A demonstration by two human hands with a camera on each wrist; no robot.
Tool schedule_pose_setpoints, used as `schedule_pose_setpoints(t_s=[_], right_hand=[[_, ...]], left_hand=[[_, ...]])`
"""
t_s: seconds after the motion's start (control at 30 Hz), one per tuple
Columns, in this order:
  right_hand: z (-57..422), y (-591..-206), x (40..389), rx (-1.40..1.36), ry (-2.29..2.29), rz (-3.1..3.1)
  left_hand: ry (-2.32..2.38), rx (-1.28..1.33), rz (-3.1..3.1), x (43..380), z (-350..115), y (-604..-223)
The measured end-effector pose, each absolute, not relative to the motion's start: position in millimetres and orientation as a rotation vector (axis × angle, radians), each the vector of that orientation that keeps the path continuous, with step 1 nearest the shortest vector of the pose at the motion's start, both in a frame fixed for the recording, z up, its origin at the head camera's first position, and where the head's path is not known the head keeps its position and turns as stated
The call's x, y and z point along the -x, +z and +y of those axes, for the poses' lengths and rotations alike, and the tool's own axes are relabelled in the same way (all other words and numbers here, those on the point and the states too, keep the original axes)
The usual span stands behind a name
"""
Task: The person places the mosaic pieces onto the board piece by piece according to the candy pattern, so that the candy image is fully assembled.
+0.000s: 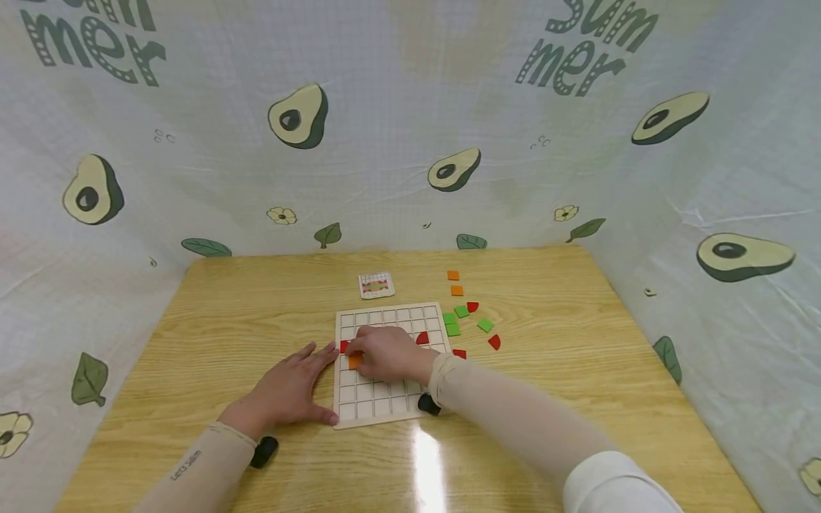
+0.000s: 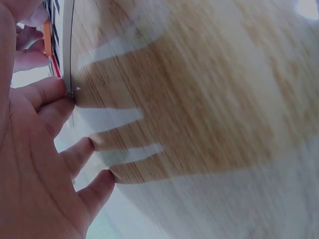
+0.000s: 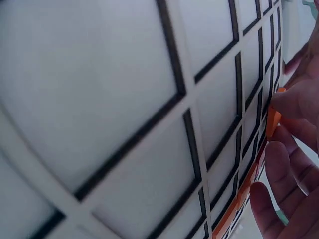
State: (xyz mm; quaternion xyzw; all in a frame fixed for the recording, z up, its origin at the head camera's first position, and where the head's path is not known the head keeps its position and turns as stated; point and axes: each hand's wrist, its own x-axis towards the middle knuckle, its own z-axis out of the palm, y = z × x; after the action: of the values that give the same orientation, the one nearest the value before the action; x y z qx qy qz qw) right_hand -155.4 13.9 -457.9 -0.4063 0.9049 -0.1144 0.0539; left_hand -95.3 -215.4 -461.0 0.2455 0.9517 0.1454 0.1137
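Note:
A pale board with a grid of square cells (image 1: 364, 410) lies on the wooden table. My right hand (image 1: 388, 353) is over its left part and pinches an orange square tile (image 3: 273, 121) between thumb and fingers, low against the grid. A red piece (image 1: 344, 346) sits at the board's left side, and a red quarter-circle piece (image 1: 422, 338) lies on the right part. More orange pieces (image 3: 225, 219) show along the grid in the right wrist view. With fingers spread, my left hand (image 1: 291, 388) touches the board's left edge. My right hand hides the middle cells.
A small card with a coloured grid pattern (image 1: 375, 285) lies behind the board. To the right are scattered green squares (image 1: 485, 325), red pieces (image 1: 494, 342) and two orange squares (image 1: 453, 275). A printed cloth (image 1: 385, 199) surrounds the table's back and sides.

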Motion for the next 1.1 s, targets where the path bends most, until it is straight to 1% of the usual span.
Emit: schedule_pose_setpoints(t_s=[0.43,0.77,1.1], right_hand=[[5.4,-459.8,154.3,1.285,-0.335,2.812],[8.9,-460.7,154.0,1.237,-0.334,2.817],[7.5,-461.5,153.8,1.254,-0.341,2.810]], left_hand=[[0.436,-0.715,2.799,94.6,-216.0,-459.7],[0.420,-0.723,2.810,95.0,-215.3,-461.5],[0.429,-0.720,2.808,94.1,-216.2,-462.4]])
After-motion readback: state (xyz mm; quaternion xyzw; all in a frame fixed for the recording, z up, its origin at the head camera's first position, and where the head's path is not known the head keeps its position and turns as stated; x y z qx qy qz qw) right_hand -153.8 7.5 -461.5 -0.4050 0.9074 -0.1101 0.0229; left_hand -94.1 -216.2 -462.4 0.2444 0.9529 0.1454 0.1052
